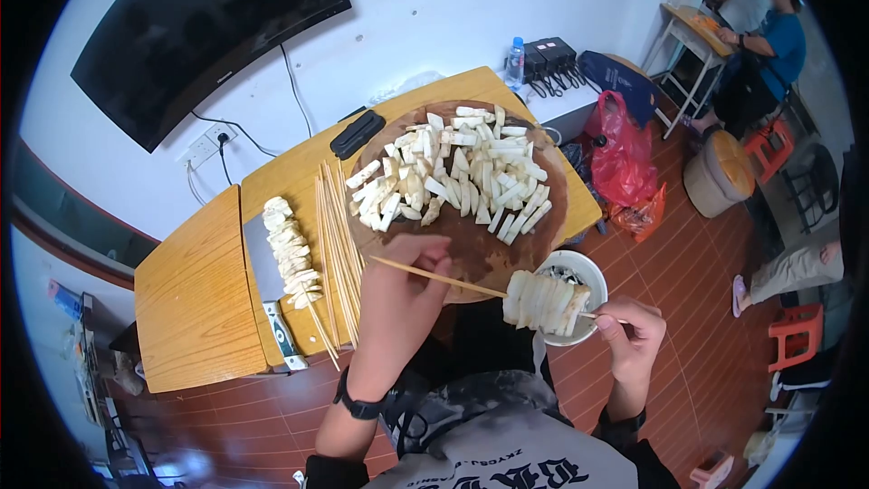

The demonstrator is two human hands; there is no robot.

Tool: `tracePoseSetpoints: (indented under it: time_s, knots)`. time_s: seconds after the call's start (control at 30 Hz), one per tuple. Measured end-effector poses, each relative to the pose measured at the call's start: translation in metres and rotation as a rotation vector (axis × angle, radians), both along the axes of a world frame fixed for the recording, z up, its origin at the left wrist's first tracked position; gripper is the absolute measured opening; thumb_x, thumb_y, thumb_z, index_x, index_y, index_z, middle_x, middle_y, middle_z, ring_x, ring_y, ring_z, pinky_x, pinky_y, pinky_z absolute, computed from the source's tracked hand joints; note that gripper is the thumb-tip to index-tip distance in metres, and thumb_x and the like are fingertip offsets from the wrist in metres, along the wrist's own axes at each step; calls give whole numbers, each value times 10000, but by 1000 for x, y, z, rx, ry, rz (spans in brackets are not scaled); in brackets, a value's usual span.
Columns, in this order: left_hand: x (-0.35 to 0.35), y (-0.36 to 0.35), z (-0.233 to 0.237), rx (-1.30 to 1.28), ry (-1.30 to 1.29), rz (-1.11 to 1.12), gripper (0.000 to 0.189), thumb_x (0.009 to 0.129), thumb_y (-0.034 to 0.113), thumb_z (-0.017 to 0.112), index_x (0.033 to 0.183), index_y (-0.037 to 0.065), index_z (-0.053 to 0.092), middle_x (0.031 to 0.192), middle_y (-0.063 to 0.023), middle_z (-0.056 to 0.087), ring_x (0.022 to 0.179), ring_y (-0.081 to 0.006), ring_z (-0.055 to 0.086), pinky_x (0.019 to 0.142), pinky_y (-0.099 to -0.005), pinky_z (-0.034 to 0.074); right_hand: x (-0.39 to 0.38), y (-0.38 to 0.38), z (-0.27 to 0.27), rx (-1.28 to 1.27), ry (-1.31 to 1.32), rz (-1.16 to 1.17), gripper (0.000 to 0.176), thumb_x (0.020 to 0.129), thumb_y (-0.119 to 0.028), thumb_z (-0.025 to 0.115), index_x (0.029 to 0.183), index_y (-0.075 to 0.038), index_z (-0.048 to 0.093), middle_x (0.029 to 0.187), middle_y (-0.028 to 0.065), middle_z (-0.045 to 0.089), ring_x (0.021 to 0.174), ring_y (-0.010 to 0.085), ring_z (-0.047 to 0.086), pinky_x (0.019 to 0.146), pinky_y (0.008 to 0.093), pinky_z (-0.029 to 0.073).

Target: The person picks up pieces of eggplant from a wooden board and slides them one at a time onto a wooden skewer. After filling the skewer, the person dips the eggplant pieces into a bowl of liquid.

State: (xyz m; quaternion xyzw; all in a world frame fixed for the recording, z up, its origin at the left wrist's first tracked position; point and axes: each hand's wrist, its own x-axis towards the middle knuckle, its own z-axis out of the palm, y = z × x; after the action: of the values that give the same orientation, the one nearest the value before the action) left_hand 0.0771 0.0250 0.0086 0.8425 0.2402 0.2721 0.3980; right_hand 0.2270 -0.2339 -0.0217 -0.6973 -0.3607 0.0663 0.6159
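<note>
A bamboo skewer [439, 278] threaded with pale vegetable slices [546, 303] is held level in front of me. My left hand [403, 290] pinches its bare shaft on the left, with the blunt end sticking out past the fingers. At the other end, my right hand [634, 330] grips the short tip just beyond the slices. Behind them, a round wooden cutting board [480, 254] bears a heap of cut pale vegetable strips [462, 163]. A white bucket [593, 276] with dark bits inside stands below the loaded skewer.
Left of the board lie loose bamboo skewers [337, 244], filled skewers [291, 254] and a knife [283, 335]. A black case [358, 134] rests by the wall. Red bags [625, 158] and a stool [720, 177] stand right. Other people [778, 45] sit at a far table.
</note>
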Motion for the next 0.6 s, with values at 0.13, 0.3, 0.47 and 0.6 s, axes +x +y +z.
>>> tracePoseSetpoints:
  time_s: [0.13, 0.3, 0.47, 0.6]
  knots:
    - [34, 6, 6, 336, 18, 156, 185, 848, 19, 692, 1030, 11, 661, 900, -151, 622, 773, -353, 650, 676, -426, 530, 0, -5, 1, 7, 14, -43, 94, 871, -45, 721, 832, 38, 699, 740, 98, 687, 654, 156, 628, 613, 271, 455]
    - [51, 20, -6, 484, 191, 192, 197, 795, 20, 709, 988, 15, 670, 915, -162, 631, 816, -377, 652, 720, -440, 534, 8, -17, -9, 20, 42, -80, 105, 876, -62, 729, 843, 34, 704, 748, 97, 694, 659, 158, 631, 618, 271, 460]
    - [52, 18, 12, 451, 269, 170, 225, 766, 24, 726, 986, 12, 682, 955, -164, 636, 873, -365, 650, 756, -422, 532, 16, -24, -12, 58, 85, -95, 95, 872, -55, 735, 856, 35, 712, 757, 101, 700, 668, 158, 638, 629, 271, 470]
    - [72, 25, 18, 531, 109, 63, 236, 759, 57, 748, 978, -1, 684, 995, -159, 627, 946, -361, 620, 829, -428, 516, 20, -23, -10, 54, 88, -97, 86, 868, -44, 735, 857, 39, 712, 766, 102, 704, 677, 157, 642, 635, 268, 472]
